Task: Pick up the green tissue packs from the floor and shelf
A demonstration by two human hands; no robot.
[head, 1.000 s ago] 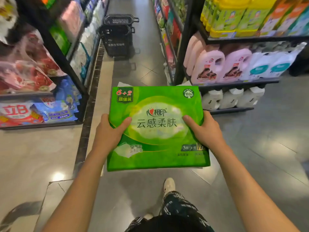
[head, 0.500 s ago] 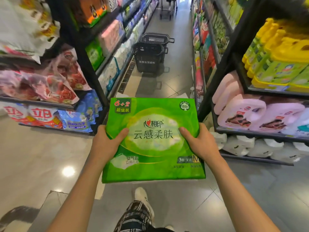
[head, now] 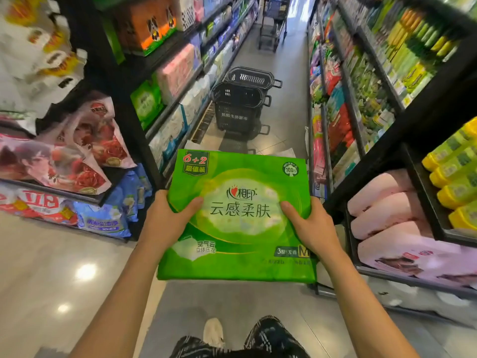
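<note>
A large green pack of tissues (head: 240, 228) with white Chinese print is held flat in front of me at waist height. My left hand (head: 165, 220) grips its left edge, thumb on top. My right hand (head: 313, 228) grips the right edge the same way. The fingers of both hands are hidden under the pack. Below it my feet and checked trousers (head: 268, 334) show on the grey tiled floor.
A stack of black shopping baskets (head: 240, 107) stands in the aisle ahead, a trolley (head: 273, 24) farther back. Shelves of tissue packs and bags (head: 167, 81) line the left side. On the right are shelves with pink jugs (head: 387, 218) and yellow bottles (head: 454, 182).
The view has turned left and lifted toward the aisle; the baskets and shelves now lie ahead and closer. Both hands keep the same hold on the pack.
</note>
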